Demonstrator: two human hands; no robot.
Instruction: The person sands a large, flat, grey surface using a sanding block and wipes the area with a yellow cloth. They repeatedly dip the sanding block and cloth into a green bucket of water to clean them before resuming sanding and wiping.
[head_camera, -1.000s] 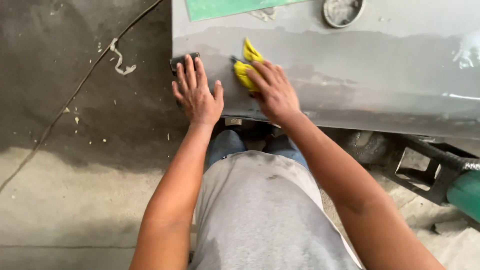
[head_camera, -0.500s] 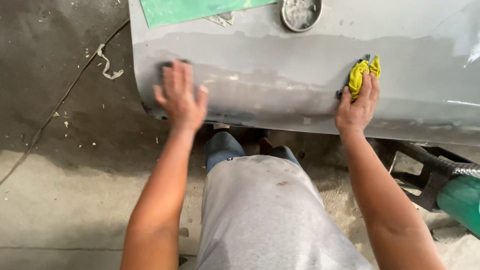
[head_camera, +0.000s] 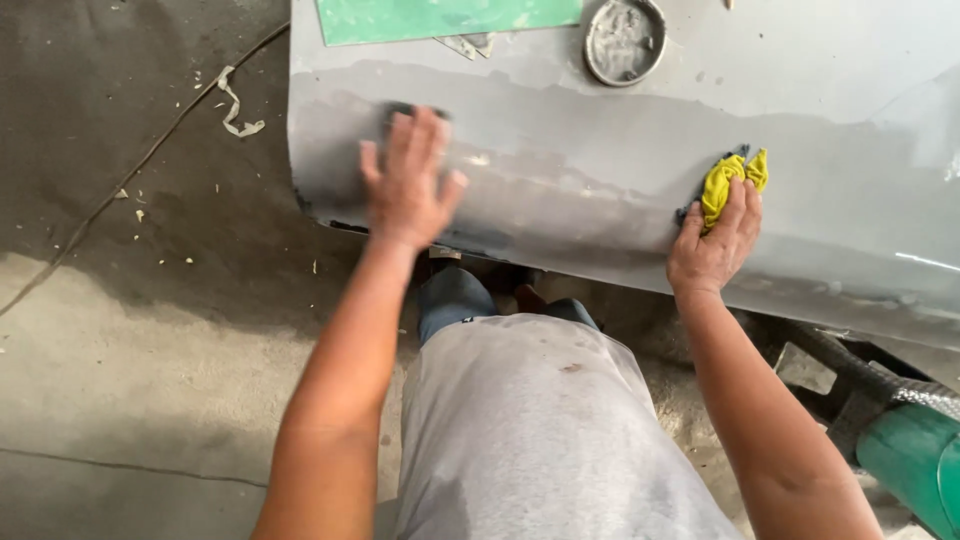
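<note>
Left hand (head_camera: 408, 180) flat on a sanding pad (head_camera: 405, 108) — right hand (head_camera: 715, 240) gripping a yellow rag (head_camera: 728, 180).

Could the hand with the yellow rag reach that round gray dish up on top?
Probably yes. The right hand presses the yellow rag on the gray panel, and the round dish sits higher up, a bit to the left. Only bare panel lies between them, so nothing blocks the way.

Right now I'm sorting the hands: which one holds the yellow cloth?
The right hand presses the crumpled yellow cloth; the left hand covers a dark pad.
</note>
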